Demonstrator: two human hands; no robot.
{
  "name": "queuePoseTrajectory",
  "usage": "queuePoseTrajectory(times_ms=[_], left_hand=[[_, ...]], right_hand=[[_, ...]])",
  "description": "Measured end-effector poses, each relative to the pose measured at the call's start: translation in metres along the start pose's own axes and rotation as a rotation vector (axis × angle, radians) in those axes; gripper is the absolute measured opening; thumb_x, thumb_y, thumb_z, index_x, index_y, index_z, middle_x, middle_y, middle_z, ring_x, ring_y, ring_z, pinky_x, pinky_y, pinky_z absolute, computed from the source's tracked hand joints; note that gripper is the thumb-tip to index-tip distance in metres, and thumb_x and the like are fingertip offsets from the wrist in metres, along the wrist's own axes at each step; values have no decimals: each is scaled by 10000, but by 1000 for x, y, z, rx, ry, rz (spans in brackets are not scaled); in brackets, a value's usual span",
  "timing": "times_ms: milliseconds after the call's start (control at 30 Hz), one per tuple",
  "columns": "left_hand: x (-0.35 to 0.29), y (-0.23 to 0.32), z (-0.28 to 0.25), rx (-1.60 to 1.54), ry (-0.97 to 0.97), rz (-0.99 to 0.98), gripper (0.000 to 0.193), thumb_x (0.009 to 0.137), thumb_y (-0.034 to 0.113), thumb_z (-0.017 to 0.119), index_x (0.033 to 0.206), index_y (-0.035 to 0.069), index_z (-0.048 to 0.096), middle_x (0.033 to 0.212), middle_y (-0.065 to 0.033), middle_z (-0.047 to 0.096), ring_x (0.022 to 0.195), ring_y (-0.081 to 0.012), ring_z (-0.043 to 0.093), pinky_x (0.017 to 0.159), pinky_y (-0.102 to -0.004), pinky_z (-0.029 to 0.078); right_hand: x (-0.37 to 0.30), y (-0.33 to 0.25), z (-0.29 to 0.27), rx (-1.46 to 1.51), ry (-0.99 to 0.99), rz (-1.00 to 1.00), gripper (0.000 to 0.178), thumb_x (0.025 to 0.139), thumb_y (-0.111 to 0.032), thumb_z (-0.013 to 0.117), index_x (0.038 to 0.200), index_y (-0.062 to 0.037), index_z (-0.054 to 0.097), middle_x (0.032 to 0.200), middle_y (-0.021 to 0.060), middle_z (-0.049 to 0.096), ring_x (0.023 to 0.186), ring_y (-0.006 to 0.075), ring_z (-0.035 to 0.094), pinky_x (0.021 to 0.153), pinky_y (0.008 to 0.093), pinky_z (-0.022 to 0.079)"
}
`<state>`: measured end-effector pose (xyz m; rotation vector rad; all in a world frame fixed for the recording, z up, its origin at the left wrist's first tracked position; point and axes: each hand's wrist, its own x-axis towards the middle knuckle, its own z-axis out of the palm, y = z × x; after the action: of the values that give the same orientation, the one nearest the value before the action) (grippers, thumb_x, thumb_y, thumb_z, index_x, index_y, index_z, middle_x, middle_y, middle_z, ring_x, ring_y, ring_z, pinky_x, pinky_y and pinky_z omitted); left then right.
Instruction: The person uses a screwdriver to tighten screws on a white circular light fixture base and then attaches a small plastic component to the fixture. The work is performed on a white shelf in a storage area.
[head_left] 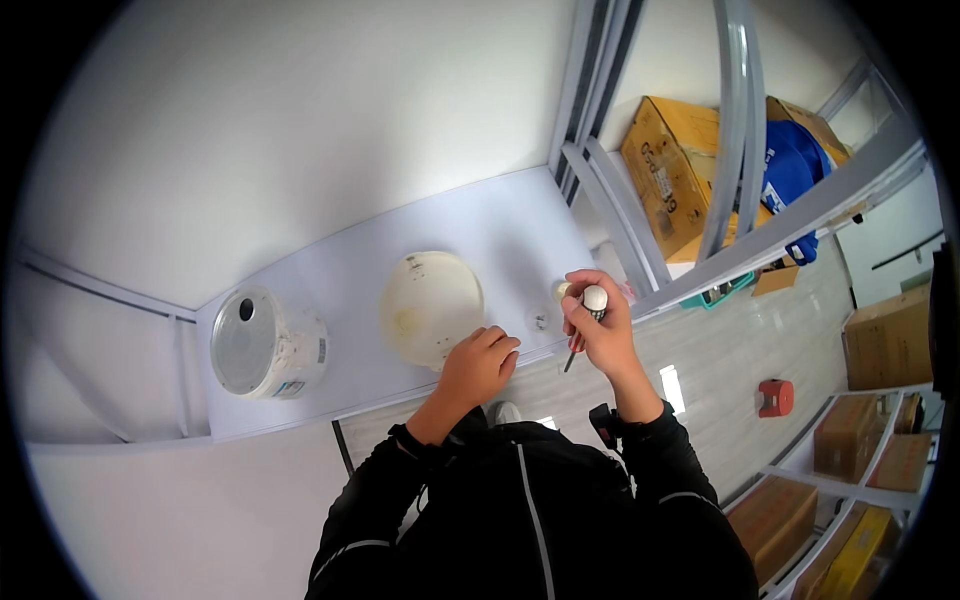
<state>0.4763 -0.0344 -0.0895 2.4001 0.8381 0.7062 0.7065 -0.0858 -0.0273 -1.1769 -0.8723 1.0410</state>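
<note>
Black sleeves [520, 510] of the person's jacket fill the lower middle of the view, both forearms reaching up from them to the white tabletop [350, 260]; the left hand [478, 366] rests with fingers curled, its grip closed against the near edge of a round cream-coloured lid [432, 305] that lies flat on the tabletop; whether the fingers wrap under the rim or only press on it cannot be told; the right hand [598, 330] is clamped around a screwdriver [590, 318], whose pale rounded handle top shows above the fist and whose dark shaft points down and to the left below the hand, just over the front edge of the tabletop; a small round part [541, 322] lies on the tabletop between the lid and the right hand, near both; well to the left stands a white rice cooker body [265, 343] on its side, its grey round face with a dark hole turned toward the camera; grey metal shelf rails [735, 130] rise at the right, with brown cardboard boxes [670, 170] and a blue bag [795, 165] behind them; a red object [775, 397] sits on the pale floor [720, 380].
</note>
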Motion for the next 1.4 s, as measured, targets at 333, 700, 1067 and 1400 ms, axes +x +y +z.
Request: queuePoseTrajectory(times_ms=[333,700,1067,1400], left_hand=[[28,-10,88,-5,-116,-214,301,1013,120,669,1303,54,621,1175,-184,656,991,-442,691,826,-541,577],[55,-24,101,115,-113,-217,181,975,148,730,1144,99,692,1141,-136,667,947,-435,699,801,-555,574],[66,-30,121,219,-141,-282,101,982,198,717,999,109,765,1123,-92,679,917,-373,720,781,-525,586],[66,-10,96,69,-111,-206,105,1072,161,595,1088,71,646,1115,-127,672,941,-382,713,785,-519,585]], right_hand=[[-55,-18,-47,-51,51,-29,332,1023,-68,716,1340,-45,618,964,37,646,696,79,627,519,227,480],[-86,-6,-72,-79,138,-10,349,974,-49,786,1302,-62,669,1011,3,665,827,79,614,677,261,493],[-95,-12,-76,-68,215,27,345,972,-35,763,1304,-66,670,963,-3,668,718,69,615,566,235,461],[-92,-8,-71,-92,188,17,346,985,-54,752,1314,-54,645,955,14,661,701,69,617,549,224,464]])
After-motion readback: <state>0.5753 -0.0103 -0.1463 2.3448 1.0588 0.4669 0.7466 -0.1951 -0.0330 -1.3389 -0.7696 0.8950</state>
